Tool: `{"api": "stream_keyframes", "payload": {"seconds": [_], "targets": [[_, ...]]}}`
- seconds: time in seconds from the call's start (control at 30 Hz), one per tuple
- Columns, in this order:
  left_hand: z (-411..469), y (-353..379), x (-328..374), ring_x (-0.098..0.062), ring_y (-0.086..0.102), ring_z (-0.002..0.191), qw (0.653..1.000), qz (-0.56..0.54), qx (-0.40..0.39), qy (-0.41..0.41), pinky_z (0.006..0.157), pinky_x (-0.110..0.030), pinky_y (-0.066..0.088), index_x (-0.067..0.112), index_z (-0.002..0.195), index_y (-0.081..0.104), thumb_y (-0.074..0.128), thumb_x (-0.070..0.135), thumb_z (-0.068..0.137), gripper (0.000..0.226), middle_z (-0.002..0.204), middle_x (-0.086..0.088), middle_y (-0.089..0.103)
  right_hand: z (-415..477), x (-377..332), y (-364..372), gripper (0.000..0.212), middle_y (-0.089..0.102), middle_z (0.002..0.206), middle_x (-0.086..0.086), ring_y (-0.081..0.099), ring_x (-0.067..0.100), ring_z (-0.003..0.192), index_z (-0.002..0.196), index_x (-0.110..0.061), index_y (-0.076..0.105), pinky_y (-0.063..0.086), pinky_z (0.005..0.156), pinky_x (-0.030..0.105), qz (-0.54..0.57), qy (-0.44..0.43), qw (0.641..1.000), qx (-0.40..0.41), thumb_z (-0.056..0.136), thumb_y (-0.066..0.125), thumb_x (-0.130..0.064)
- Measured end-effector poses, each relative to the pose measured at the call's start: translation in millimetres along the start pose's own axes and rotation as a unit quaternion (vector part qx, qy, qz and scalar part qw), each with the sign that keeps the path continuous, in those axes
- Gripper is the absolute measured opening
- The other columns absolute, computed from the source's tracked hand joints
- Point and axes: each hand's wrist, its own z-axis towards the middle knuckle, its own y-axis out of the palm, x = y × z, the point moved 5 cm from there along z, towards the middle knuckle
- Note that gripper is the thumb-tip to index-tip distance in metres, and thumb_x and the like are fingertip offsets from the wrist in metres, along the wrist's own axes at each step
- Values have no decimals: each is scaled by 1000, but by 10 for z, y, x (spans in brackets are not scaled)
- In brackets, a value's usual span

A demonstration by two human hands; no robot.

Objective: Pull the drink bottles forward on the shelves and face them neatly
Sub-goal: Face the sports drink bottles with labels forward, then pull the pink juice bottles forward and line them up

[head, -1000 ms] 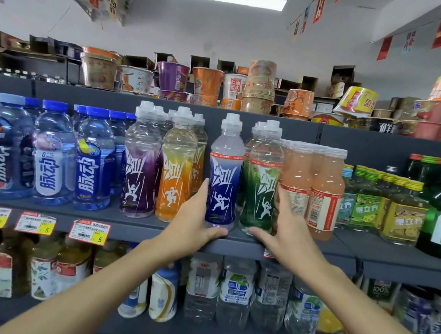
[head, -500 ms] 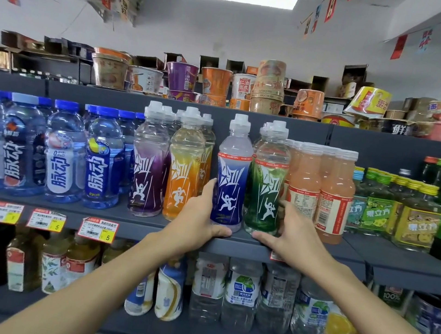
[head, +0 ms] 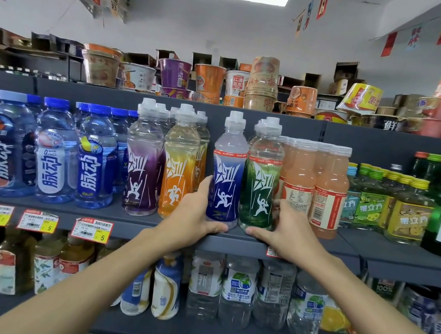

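**Middle shelf: both hands on the sport-drink bottles**

The left hand grips the blue bottle at its base. The thumb lies across the front foot and the fingers curl round its left side. The right hand grips the green bottle likewise, with the thumb across the foot and the fingers round the right side. Both bottles stand upright, side by side, at the front edge of the shelf, labels facing out.

Just left of the left fingers stands the orange bottle, leaving them a narrow gap, and beyond it the purple bottle. The peach bottles crowd the right fingers from the right. More bottles of the same kind stand behind the green bottle.

Below the thumbs, clear water bottles fill the lower shelf. Price tags hang well left of the left hand.
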Motion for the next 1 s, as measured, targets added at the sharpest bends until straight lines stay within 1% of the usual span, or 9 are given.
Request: {"api": "stream_keyframes", "payload": {"seconds": [0.13,0.23,0.4,0.5,0.63,0.73,0.83,0.9,1.0], "targets": [[-3,-5,8,2,54,113,1000,2,2,7,83,5,33,26,157,9,91,33,69,121,139,1,59,-23,-45,-18,98,63,117,-5,54,3,91,140,-13,43,40,71,12,4,6,1000,2,67,79,-68],[-21,-12,21,6,51,109,1000,0,8,16,79,9,31,28,156,11,90,31,70,117,137,4,60,-70,-94,-44,87,51,93,-27,48,-13,77,133,-15,48,37,57,1,21,6,999,26,68,82,-62],[-44,-2,24,15,50,97,1000,-5,16,26,75,11,29,28,155,15,89,27,73,110,130,10,60,-123,-101,14,77,61,101,-16,60,1,90,119,-26,48,52,74,21,36,38,996,69,60,78,-65],[-62,11,21,32,46,91,999,-10,20,38,75,12,27,24,156,13,87,26,75,110,122,18,53,-138,-101,57,78,63,108,-11,61,9,97,120,-26,47,56,83,32,33,50,995,75,59,75,-66],[-108,18,79,4,50,114,998,-4,46,48,85,8,28,21,157,15,84,28,78,105,134,10,54,-144,-94,63,75,62,110,-9,62,11,97,122,-25,46,57,83,34,19,52,996,76,62,72,-64],[-207,34,187,-9,37,133,990,30,116,77,109,-13,26,15,152,25,85,26,76,97,142,5,41,-190,-96,43,76,62,117,-9,60,12,105,126,-25,50,53,86,31,11,19,996,87,68,72,-69],[-295,41,331,-26,34,135,961,155,208,96,114,-28,25,7,148,33,85,33,72,96,143,-10,35,-247,-36,-76,83,62,118,-11,59,9,107,131,-25,52,48,85,27,12,3,994,111,70,65,-78],[-323,126,499,-30,37,133,941,203,236,132,112,-32,29,7,145,39,84,36,71,91,141,-13,36,-265,45,-205,69,63,110,-14,60,8,101,127,-27,55,50,84,28,7,-21,991,130,77,59,-75],[-275,395,821,-29,40,130,934,182,242,188,112,-35,33,6,138,46,79,28,78,72,138,-11,39,-295,274,-448,33,58,94,-18,58,4,86,112,-29,57,54,75,33,32,-59,983,170,88,61,-51]]}}
